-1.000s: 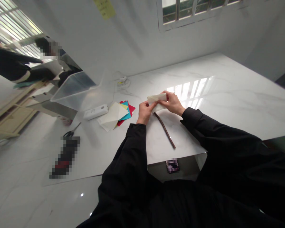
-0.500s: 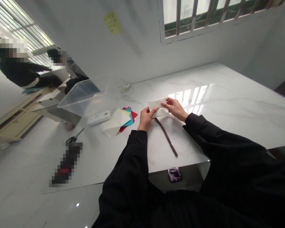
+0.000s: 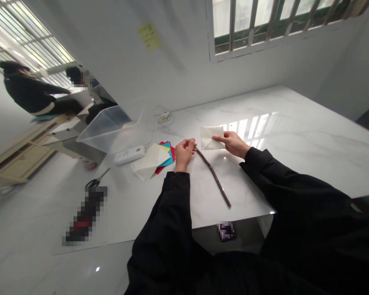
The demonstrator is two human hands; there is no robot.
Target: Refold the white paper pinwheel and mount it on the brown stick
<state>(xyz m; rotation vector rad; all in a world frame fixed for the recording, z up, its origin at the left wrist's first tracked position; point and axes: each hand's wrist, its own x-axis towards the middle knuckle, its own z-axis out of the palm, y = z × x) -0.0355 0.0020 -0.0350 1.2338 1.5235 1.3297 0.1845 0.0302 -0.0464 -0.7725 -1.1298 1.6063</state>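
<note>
My right hand (image 3: 235, 144) grips a small cream-white paper envelope (image 3: 206, 137) by its right side, thumb across the front, where diagonal folds show. My left hand (image 3: 185, 155) is apart from the envelope, to its left. Its fingers are pinched together; what they hold, if anything, is too small to make out. A thin brown stick (image 3: 213, 174) lies slanting on the white marbled table (image 3: 295, 135), its upper end close beside my left fingertips. Left of that hand, cream paper (image 3: 147, 162) overlaps yellow, blue (image 3: 168, 159) and red sheets.
Black-handled scissors (image 3: 94, 182) and a white oblong device (image 3: 129, 155) lie to the left. A clear plastic bin (image 3: 104, 131) stands behind them. A dark blurred-out item (image 3: 86, 217) lies at the near left. Two people sit in the background, one in a black top (image 3: 33, 92).
My left hand has let go of the envelope and moved left, fingers pinched. My right hand keeps the envelope, shifted slightly right. More of the stick's upper end shows.
</note>
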